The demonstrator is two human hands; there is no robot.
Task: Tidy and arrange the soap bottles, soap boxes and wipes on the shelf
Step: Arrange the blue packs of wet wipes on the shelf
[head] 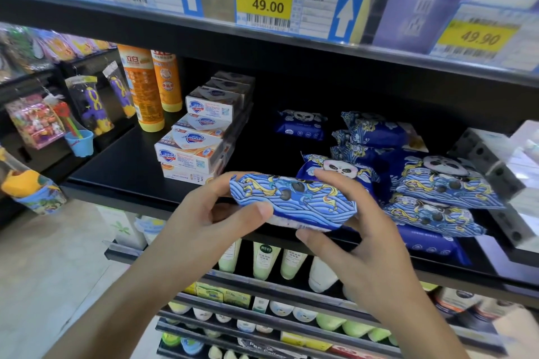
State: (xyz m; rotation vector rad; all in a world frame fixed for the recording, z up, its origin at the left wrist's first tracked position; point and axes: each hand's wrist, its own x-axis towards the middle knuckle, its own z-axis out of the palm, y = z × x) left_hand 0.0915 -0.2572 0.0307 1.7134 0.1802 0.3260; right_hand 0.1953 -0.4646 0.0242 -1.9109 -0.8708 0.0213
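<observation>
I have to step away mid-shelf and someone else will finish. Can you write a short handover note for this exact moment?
Left hand and right hand: both hold one blue wipes pack at the shelf's front edge.
On the shelf: two orange soap bottles upright at the left, soap boxes stacked beside them, a loose wipes pile at the right, one wipes pack alone at the back.
Done: bottles and boxes look orderly.
Left: place the held pack and straighten the wipes.
</observation>
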